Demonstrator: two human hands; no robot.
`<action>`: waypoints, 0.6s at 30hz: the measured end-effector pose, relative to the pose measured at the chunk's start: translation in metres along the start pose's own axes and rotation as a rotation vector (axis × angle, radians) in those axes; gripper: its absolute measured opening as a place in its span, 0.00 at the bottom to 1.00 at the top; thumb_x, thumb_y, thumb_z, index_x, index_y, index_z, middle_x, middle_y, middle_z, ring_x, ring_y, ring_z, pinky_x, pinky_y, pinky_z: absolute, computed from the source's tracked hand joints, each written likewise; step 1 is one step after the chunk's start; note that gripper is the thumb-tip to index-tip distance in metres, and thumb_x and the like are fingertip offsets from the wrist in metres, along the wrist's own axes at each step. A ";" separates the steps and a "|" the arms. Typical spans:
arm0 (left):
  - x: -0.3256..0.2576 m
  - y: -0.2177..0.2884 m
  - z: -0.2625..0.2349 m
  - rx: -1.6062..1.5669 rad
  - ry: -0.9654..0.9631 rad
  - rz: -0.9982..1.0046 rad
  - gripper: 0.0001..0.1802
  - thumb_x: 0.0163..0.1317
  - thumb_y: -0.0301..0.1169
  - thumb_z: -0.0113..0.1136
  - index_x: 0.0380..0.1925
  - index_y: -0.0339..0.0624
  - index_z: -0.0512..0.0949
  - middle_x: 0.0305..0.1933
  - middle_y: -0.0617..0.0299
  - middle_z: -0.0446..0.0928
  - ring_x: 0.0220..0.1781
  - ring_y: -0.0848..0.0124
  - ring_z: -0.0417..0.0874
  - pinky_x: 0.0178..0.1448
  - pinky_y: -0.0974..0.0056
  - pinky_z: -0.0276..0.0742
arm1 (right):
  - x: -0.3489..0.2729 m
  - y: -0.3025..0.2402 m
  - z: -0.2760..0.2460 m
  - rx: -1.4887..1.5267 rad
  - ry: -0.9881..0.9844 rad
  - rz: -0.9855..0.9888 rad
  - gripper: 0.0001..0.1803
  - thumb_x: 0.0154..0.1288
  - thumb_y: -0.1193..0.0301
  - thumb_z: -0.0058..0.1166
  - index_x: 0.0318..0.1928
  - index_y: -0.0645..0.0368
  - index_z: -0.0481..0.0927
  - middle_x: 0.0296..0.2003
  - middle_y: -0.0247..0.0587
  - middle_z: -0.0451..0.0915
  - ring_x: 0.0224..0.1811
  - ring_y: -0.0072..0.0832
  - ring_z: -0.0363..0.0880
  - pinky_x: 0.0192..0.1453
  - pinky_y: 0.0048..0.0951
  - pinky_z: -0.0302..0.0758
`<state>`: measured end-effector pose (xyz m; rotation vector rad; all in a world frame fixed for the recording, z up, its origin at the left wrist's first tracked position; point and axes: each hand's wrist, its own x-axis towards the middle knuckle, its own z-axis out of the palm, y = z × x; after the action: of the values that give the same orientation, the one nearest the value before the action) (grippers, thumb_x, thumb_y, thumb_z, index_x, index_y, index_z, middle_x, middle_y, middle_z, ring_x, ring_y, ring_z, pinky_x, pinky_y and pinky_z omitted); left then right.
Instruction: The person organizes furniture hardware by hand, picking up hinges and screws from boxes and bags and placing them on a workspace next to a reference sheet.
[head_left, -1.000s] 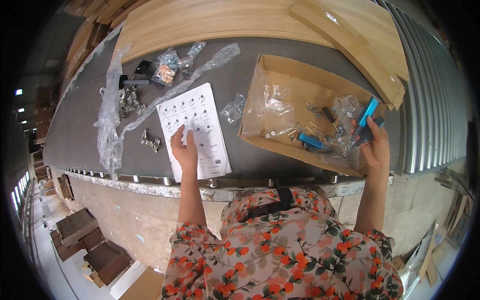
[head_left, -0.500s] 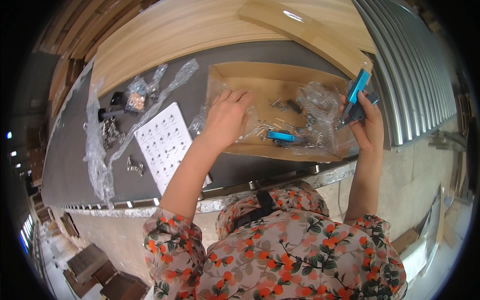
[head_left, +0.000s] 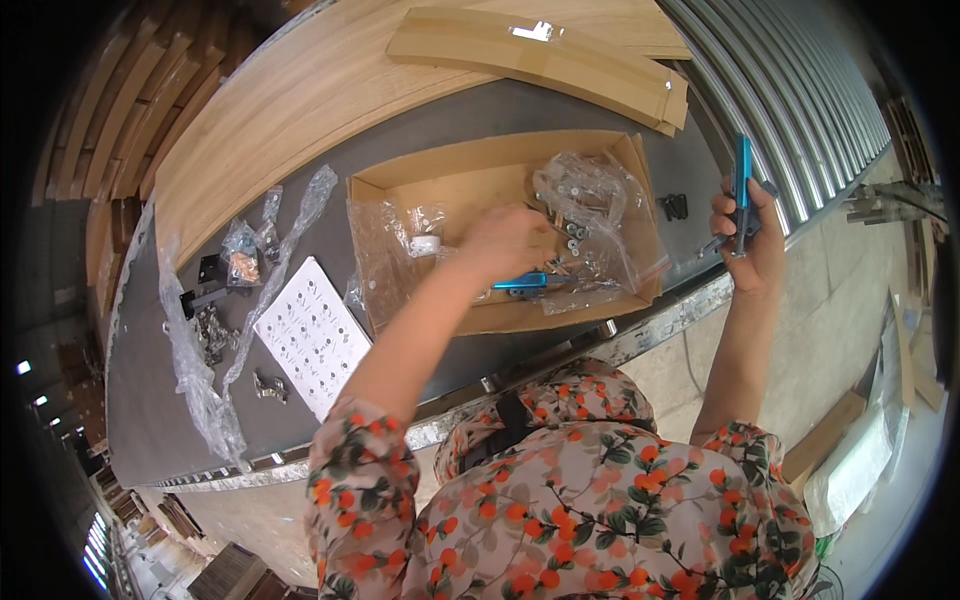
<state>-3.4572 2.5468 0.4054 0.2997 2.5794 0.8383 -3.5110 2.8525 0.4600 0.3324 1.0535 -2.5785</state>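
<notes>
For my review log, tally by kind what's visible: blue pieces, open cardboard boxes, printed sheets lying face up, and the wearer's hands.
Blue pieces: 2 (held piece, boxed piece)
Open cardboard box: 1
Printed sheet: 1
Hands: 2 (left hand, right hand)
Total: 6

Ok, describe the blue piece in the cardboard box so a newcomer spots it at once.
On the dark tabletop, find the open cardboard box. Inside, near the left hand, lies the blue piece. Nothing else there is bright blue; a similar piece is in the right hand, outside.
</notes>
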 end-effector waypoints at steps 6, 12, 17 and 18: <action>0.034 0.010 0.039 -0.231 -0.093 -0.101 0.19 0.49 0.40 0.67 0.39 0.41 0.82 0.34 0.53 0.81 0.40 0.59 0.81 0.48 0.58 0.75 | -0.006 0.004 -0.003 0.004 -0.045 -0.012 0.10 0.64 0.69 0.52 0.41 0.62 0.71 0.30 0.40 0.74 0.29 0.25 0.71 0.23 0.20 0.68; 0.005 -0.002 -0.006 -0.764 0.228 -0.225 0.11 0.55 0.35 0.66 0.32 0.38 0.81 0.27 0.67 0.79 0.28 0.79 0.75 0.35 0.70 0.71 | -0.008 0.003 -0.016 -0.019 0.021 -0.072 0.11 0.63 0.70 0.54 0.42 0.61 0.70 0.30 0.39 0.74 0.30 0.26 0.74 0.22 0.21 0.68; -0.026 -0.055 -0.035 -0.689 0.546 -0.394 0.13 0.51 0.32 0.68 0.35 0.36 0.80 0.26 0.62 0.79 0.29 0.74 0.78 0.37 0.68 0.73 | 0.000 0.011 -0.007 -0.035 -0.013 -0.011 0.11 0.62 0.70 0.55 0.42 0.60 0.70 0.30 0.39 0.74 0.30 0.28 0.75 0.21 0.22 0.68; -0.028 -0.055 -0.040 -0.608 0.577 -0.470 0.15 0.50 0.32 0.68 0.36 0.35 0.80 0.26 0.60 0.79 0.31 0.73 0.79 0.39 0.67 0.74 | 0.002 0.012 -0.006 -0.049 -0.022 -0.009 0.11 0.62 0.70 0.55 0.42 0.60 0.70 0.30 0.39 0.74 0.30 0.28 0.75 0.21 0.22 0.68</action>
<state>-3.4537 2.4737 0.4105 -0.7956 2.5175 1.6118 -3.5079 2.8477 0.4472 0.2866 1.1114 -2.5538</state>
